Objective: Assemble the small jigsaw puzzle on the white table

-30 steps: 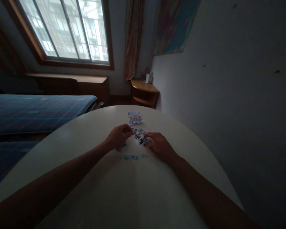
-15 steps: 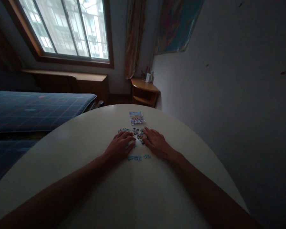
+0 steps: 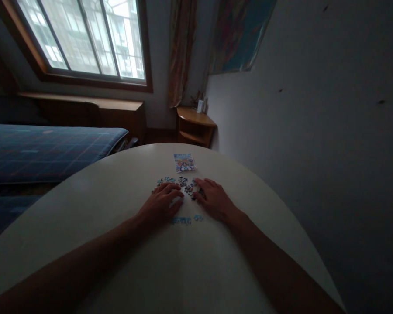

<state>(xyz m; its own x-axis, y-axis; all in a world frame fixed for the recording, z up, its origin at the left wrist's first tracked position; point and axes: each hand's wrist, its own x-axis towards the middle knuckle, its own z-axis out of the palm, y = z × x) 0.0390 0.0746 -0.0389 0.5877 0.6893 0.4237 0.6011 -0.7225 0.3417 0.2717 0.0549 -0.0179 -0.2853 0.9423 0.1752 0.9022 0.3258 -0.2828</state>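
Note:
Loose jigsaw puzzle pieces point(image 3: 187, 186), mostly dark, lie in a small heap between my hands on the white table point(image 3: 170, 266). My left hand point(image 3: 163, 201) rests at the left of the heap, thumb and fingers apart, partly covering it. Light blue pieces point(image 3: 165, 179) lie just beyond its fingers. On the other side, my right hand point(image 3: 214, 199) spreads its fingers over dark pieces, touching some; nothing shows as held. Nearer to me are a joined blue strip point(image 3: 182, 220) and a smaller blue cluster point(image 3: 198, 217). Beyond the heap is a colourful printed picture sheet point(image 3: 184, 163).
A bed with a blue checked mattress point(image 3: 52, 152) stands left of the round table. Behind are a wooden corner shelf point(image 3: 194, 115), a long desk point(image 3: 118, 104) and a window point(image 3: 85, 39). A pale wall point(image 3: 298, 144) rises on the right.
The view has shifted slightly, so the scene sits a little further left. My right thumb has drawn back a little and its fingers are more spread. My left hand stays beside the heap.

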